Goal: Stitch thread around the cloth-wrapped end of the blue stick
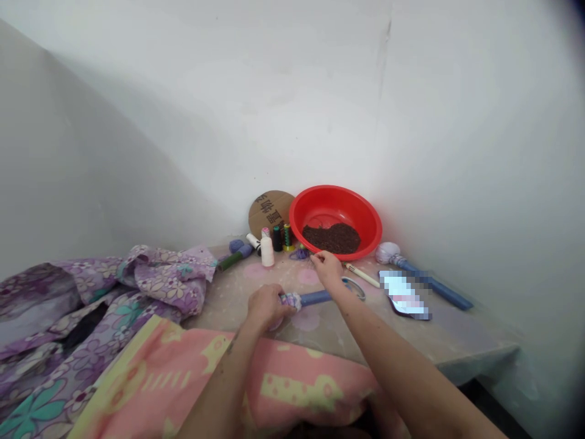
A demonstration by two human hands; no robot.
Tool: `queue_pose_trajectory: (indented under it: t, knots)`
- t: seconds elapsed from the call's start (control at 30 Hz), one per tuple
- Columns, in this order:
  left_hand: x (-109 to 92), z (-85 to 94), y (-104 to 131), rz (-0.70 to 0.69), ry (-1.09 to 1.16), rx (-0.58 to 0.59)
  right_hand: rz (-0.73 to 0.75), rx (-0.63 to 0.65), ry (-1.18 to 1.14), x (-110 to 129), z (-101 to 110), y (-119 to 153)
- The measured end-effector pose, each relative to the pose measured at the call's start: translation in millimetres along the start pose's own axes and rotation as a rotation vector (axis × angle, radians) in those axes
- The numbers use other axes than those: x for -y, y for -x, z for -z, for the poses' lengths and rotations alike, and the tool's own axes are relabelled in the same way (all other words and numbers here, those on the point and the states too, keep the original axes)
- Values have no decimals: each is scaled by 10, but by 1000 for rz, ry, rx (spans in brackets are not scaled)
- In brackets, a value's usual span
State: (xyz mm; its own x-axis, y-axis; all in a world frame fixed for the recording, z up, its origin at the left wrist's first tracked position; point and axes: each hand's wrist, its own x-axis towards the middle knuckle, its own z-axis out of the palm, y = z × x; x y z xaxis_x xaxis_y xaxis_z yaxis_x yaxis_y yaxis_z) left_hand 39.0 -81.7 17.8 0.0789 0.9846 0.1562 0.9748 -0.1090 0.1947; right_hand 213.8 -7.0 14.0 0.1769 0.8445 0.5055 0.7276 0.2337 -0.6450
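Left hand grips blue stick — wrapped head half-hidden; right hand pinched — contents unclear.

Left hand grips the wrapped end of a blue stick before the red basin. Right hand, pinched, adjoins the basin's near rim.

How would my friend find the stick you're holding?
Find the big red basin. In front of it, the left hand holds a blue stick. Its wrapped end is purple-patterned; the other blue stick has a round, pale head.
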Motion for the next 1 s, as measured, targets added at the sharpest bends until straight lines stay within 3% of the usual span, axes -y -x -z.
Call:
queue_pose_trajectory:
  t: [0.07, 0.17, 0.27, 0.37, 0.53, 0.6, 0.7, 0.83, 1.0]
  knots:
    - [-1, -4, -5, 6, 0, 6, -3, 112, 40, -21, 56, -44]
    - [-6, -7, -14, 20, 4, 18, 201, 410, -77, -22, 74, -10]
    - [0, -15, -21, 16, 11, 18, 392, 590, -207, -1, 10, 82]
    - [14, -26, -26, 3, 12, 14, 481, 712, -226, 7, -92, 153]
    - [5, -25, -21, 11, -3, 12, 443, 812, -224, 3, -201, 187]
    - [-7, -17, -14, 26, 1, 22, 466, 784, -197, 6, -196, 180]
    - [-13, -9, -5, 17, 2, 21, 496, 610, -179, 12, -149, 147]
    - [3, -24, -5, -6, -6, -2, 362, 358, -183, 6, -80, 68]
    - [28, -59, -10, -13, -5, -10, 255, 164, -145, -4, -27, -32]
